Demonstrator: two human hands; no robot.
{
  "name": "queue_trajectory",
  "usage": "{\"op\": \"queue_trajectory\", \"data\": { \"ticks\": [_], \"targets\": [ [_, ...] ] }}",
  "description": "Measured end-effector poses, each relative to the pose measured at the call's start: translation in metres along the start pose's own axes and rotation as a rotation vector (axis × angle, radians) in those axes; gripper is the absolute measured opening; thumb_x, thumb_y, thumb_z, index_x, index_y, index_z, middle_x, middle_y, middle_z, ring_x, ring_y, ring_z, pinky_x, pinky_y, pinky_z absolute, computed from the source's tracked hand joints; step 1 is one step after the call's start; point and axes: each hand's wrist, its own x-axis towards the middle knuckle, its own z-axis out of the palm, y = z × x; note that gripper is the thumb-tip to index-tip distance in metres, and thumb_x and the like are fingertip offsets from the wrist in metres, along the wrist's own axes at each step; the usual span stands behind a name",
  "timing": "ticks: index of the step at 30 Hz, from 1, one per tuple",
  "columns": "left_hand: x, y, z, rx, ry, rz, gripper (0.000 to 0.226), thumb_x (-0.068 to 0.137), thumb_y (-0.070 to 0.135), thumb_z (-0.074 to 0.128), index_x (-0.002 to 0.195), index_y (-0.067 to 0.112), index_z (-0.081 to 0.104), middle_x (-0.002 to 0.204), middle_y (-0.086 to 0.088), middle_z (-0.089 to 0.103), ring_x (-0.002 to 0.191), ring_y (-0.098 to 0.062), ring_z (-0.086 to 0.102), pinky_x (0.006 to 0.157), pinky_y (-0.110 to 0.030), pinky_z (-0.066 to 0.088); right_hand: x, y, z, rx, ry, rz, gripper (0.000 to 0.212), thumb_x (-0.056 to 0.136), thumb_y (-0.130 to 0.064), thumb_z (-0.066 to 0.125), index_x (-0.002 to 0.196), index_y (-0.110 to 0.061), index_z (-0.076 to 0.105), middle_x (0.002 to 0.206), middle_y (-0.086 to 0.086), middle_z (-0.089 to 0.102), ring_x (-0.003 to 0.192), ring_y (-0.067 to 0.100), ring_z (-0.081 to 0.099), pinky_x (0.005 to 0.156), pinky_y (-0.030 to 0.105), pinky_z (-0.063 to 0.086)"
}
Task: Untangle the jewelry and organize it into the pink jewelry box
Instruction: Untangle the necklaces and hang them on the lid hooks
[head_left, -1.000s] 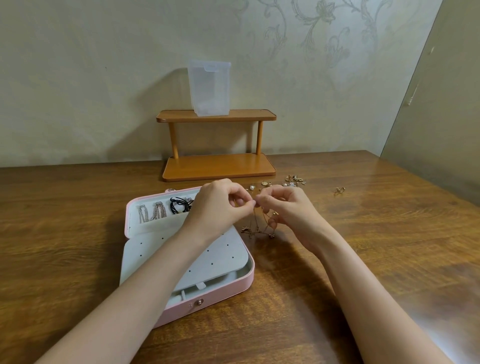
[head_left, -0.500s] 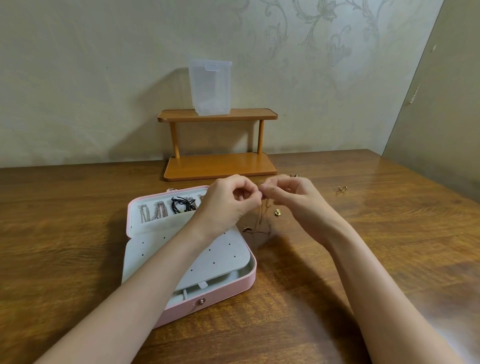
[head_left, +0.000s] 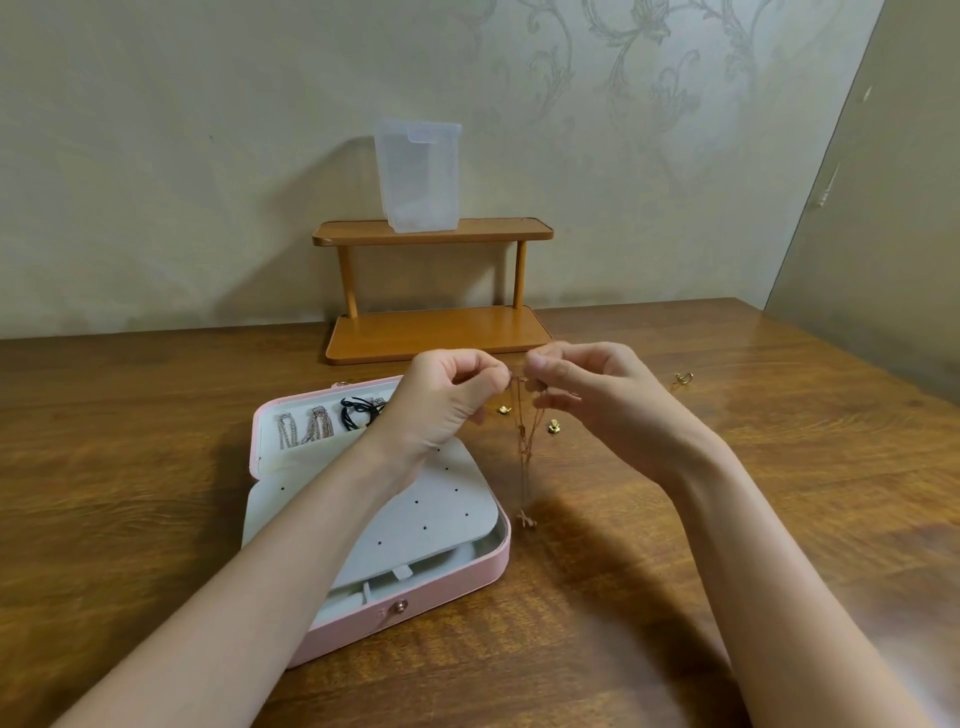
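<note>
Necklace (head_left: 523, 441) pinched at top by left hand (head_left: 447, 400) and right hand (head_left: 587, 389), dangling beside pink jewelry box (head_left: 415, 613).

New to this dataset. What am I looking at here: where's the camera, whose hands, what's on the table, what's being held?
No robot here: a person works bare-handed, filmed by one wide-angle camera on their head, looking down. The left hand and right hand both pinch the top of a thin gold chain, which hangs between them above the wooden table. The open pink jewelry box lies at left, with silver chains and a black cord in its lid pocket. Small gold pieces lie loose behind the hands. At the wall stands a wooden shelf bearing a clear plastic container.
</note>
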Motion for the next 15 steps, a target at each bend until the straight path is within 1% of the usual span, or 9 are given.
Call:
{"op": "queue_trajectory", "data": {
  "ticks": [2,5,6,9,11,13,15],
  "targets": [
    [0.0001,0.0009,-0.0005,-0.065,-0.011,-0.021,0.019,0.089,0.022,0.058,0.072,0.016,0.063,0.055,0.011,0.052,0.061,-0.006,0.047,0.059,-0.017,0.043,0.0002,0.0023,0.0007,-0.012,-0.008,0.033,0.020,0.089,-0.025,0.059,0.082,-0.010,0.070,0.075,-0.008,0.064,0.079,0.007,0.058,0.079,0.027,0.047],
    [-0.0010,0.0030,0.0002,-0.100,-0.045,-0.030,0.020,0.088,0.022,0.058,0.069,0.016,0.063,0.055,0.010,0.052,0.059,-0.004,0.046,0.058,-0.016,0.043,0.0001,0.0041,0.0017,0.004,-0.005,0.027,0.021,0.086,-0.028,0.061,0.082,-0.008,0.068,0.077,-0.004,0.063,0.080,0.009,0.057,0.079,0.028,0.046],
    [-0.0009,0.0025,-0.0004,-0.109,-0.039,-0.032,0.021,0.088,0.021,0.058,0.068,0.016,0.063,0.056,0.009,0.051,0.059,-0.005,0.046,0.059,-0.017,0.043,-0.0002,0.0038,0.0013,0.042,-0.010,0.027,0.023,0.084,-0.029,0.061,0.083,-0.007,0.067,0.078,-0.004,0.062,0.080,0.009,0.057,0.079,0.027,0.046],
    [0.0007,-0.0005,-0.0036,-0.115,0.012,-0.048,0.025,0.089,0.022,0.059,0.064,0.015,0.060,0.060,0.002,0.047,0.062,-0.010,0.043,0.068,-0.029,0.039,-0.0006,0.0032,-0.0003,0.161,-0.031,0.043,0.032,0.079,-0.029,0.064,0.092,0.000,0.066,0.081,0.001,0.061,0.080,0.010,0.057,0.076,0.026,0.047],
    [0.0011,-0.0020,-0.0049,-0.095,0.023,-0.051,0.024,0.089,0.022,0.059,0.066,0.015,0.060,0.060,0.002,0.047,0.061,-0.011,0.044,0.069,-0.032,0.039,-0.0003,0.0035,0.0000,0.176,-0.031,0.056,0.039,0.078,-0.029,0.064,0.097,0.005,0.065,0.081,0.004,0.060,0.078,0.011,0.056,0.075,0.026,0.047],
    [0.0008,-0.0022,-0.0042,-0.036,0.012,-0.031,0.016,0.088,0.022,0.061,0.074,0.016,0.064,0.057,0.009,0.052,0.059,-0.007,0.048,0.064,-0.024,0.044,0.0000,0.0047,0.0009,0.176,-0.036,0.057,0.043,0.079,-0.028,0.063,0.100,0.010,0.064,0.079,0.003,0.059,0.076,0.010,0.056,0.072,0.025,0.047],
    [0.0002,-0.0013,-0.0027,0.036,0.008,0.013,0.008,0.087,0.023,0.063,0.082,0.019,0.067,0.063,0.012,0.059,0.060,0.001,0.053,0.059,-0.014,0.047,0.0001,0.0051,0.0006,0.185,-0.037,0.061,0.045,0.080,-0.028,0.062,0.100,0.013,0.062,0.075,0.003,0.058,0.073,0.009,0.054,0.069,0.023,0.046]
  ]
}}
